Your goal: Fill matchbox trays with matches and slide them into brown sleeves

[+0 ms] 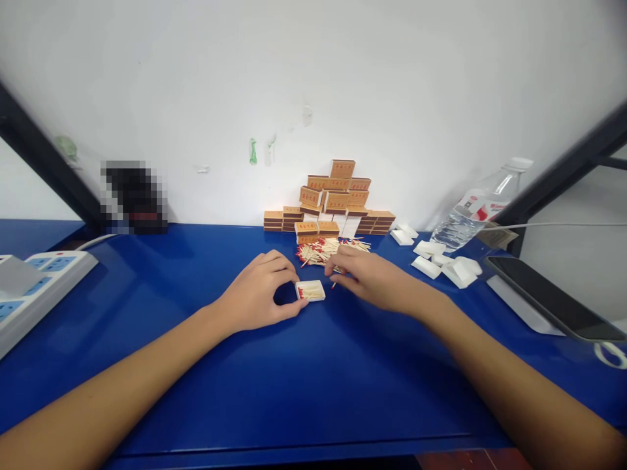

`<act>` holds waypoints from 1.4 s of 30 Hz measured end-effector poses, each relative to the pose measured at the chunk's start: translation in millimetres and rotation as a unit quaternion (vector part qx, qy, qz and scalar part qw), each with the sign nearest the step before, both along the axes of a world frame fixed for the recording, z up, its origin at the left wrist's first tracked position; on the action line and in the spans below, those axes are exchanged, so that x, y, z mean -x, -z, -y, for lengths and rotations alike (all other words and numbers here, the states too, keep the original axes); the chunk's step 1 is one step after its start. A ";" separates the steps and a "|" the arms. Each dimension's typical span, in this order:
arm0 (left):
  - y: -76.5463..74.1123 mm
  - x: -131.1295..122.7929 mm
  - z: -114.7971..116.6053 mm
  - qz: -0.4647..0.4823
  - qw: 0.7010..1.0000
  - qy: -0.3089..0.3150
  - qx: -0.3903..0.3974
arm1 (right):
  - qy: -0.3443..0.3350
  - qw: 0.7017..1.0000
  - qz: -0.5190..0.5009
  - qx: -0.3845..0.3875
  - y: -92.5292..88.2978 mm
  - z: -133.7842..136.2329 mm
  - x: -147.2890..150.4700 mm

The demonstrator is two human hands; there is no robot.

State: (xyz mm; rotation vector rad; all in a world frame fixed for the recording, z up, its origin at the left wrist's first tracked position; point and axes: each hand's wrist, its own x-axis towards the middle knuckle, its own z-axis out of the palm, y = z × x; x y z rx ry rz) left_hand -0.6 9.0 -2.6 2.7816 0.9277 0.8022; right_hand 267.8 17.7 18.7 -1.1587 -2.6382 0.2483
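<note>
My left hand curls round the left end of a small white matchbox tray that lies on the blue table and holds a few red-tipped matches. My right hand rests just right of the tray, fingers pinched together at the near edge of a loose pile of matches; a match or two seems to sit in the pinch. Behind the pile stands a stack of brown matchboxes against the white wall.
Several empty white trays lie at the right, beside a tilted plastic water bottle. A phone on a stand and a cable sit at far right. A white power strip lies at the left edge.
</note>
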 end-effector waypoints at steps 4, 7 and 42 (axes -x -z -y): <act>-0.1 -1.7 1.6 0.004 1.000 0.017 0.010 | 0.010 0.998 0.019 0.063 3.8 -11.4 -19.6; 0.0 -2.3 2.1 0.002 1.000 0.016 0.014 | 0.014 0.997 0.021 0.067 0.9 -7.4 -18.0; -0.3 -6.0 8.0 -0.014 1.000 0.016 0.015 | 0.061 0.995 -0.071 0.031 -6.3 13.2 -1.5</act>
